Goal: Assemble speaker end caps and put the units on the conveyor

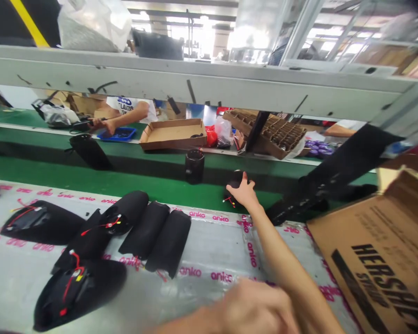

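R hand (pixel 243 191) has room along foil mat (pixel 209 250) btwn black padded shells (pixel 146 232) & cardboard box (pixel 369 260); grey steel crossbar (pixel 195 81) blocks way up to far belt.

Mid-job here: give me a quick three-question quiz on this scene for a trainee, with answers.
1. What does the right hand touch? A) a blue tray, B) a black moulded part with red and yellow wires, C) a cardboard box

2. True or false: the left hand grips one of the black moulded pieces lying on the sheet.

3. Fill in the blank: the word printed in pink on the silver sheet is ____.

Key: 1 B; 2 false; 3 anko.
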A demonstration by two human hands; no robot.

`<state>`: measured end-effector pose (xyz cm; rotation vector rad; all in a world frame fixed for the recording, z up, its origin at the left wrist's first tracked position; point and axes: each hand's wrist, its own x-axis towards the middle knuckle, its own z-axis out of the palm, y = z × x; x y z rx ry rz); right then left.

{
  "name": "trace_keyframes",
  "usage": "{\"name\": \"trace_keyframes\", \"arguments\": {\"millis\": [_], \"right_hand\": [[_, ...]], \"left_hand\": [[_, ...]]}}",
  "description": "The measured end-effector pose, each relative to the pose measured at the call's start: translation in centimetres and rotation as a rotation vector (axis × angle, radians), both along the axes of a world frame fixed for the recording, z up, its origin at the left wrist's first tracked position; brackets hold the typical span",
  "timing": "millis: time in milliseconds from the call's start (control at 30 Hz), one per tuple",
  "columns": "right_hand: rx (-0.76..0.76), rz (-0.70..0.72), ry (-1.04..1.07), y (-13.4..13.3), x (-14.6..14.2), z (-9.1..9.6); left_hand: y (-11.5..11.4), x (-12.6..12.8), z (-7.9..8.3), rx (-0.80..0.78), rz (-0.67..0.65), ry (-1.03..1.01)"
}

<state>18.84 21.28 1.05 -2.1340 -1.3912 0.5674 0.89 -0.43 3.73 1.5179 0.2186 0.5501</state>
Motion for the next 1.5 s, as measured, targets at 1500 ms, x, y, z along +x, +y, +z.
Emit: {"name": "trace_keyframes", "arguments": {"millis": [1500], "right_hand": [[0.058, 0.495, 0.655, -24.3, 3.2, 1.7]], "left_hand": [[2.6, -4.6, -1.0, -0.174, 0.477, 0.425]]}}
